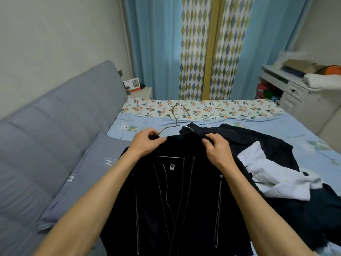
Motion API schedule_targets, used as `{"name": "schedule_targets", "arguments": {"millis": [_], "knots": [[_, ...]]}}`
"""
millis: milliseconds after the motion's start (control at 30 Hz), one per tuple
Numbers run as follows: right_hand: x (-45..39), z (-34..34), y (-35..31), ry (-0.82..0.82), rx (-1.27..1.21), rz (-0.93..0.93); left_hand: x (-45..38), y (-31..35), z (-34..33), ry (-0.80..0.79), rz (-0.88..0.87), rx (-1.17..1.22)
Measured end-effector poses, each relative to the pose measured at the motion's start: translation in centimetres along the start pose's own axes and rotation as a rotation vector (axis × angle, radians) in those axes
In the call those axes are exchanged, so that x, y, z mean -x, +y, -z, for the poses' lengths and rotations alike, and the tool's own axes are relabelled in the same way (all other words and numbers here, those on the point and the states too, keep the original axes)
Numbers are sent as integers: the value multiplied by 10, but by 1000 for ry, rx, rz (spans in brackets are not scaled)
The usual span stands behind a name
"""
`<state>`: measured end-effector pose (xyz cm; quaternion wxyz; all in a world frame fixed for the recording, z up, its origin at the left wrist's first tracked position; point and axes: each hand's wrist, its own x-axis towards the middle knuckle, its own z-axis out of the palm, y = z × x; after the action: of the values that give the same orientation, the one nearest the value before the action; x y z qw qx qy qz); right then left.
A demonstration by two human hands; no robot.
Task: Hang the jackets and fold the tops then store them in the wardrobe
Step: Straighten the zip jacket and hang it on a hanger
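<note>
Black jacket [177, 196] spread on bed [304, 137], collar away from body. Left hand [145, 142] pinching left shoulder over wire hanger [177, 115]; right hand [215, 146] pinching collar fabric at right.

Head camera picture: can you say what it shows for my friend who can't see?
Two hands, left and right, fit a black jacket onto a metal hanger over a bed, beside a white top.
</note>
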<state>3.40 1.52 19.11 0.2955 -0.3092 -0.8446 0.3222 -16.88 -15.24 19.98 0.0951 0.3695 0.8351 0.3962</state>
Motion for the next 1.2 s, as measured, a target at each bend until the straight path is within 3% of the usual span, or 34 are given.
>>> {"name": "schedule_targets", "arguments": {"millis": [267, 433, 500, 633, 700, 767, 867, 967, 1100, 1200], "knots": [[-2, -2, -12, -37, -6, 43, 14, -14, 0, 142, -141, -168], [-10, 18, -29, 156, -198, -10, 0, -6, 6, 169, -128, -128], [-9, 23, -33, 163, -191, -13, -3, 0, 4, 188, -96, -77], [-6, 32, -32, -76, 0, -27, -2, 12, -5, 218, -140, -22], [-6, 35, -30, -260, 210, 13, -1, 17, -9, 199, -179, -9], [-8, 30, -28, -338, 407, 89, -4, 21, -11, 195, -187, 12], [-8, 13, -20, -162, 383, 98, -5, 26, -10, 201, -205, 3], [-7, 7, -9, 3, 279, 60, -4, 18, -6, 203, -242, -238], [-10, 6, -4, 20, 223, 56, -13, 8, 12, 107, -130, -364], [-14, 4, -8, -12, 209, 107, -19, 32, 23, 237, -120, -219]]}}
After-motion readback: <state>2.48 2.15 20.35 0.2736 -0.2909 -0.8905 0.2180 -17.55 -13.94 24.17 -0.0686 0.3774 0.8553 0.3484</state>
